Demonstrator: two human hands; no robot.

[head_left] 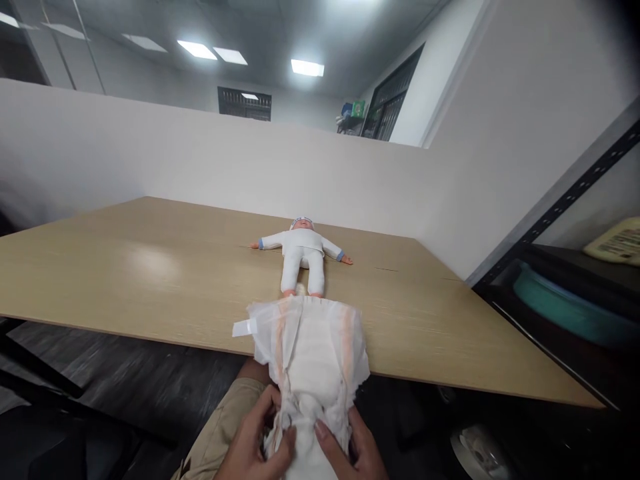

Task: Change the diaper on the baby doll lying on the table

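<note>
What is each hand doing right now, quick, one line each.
Left hand: fingers closed on the near end of the diaper.
Right hand: fingers closed on the diaper's near end too.

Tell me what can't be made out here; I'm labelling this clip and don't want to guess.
- Head view: the left hand and right hand are cut by the bottom edge, their fingers partly buried in the diaper.
- The diaper's near end runs out of frame.
- The doll on the table: its feet sit behind the diaper's top edge.
- Shelf items at right are blurred and cropped.
</note>
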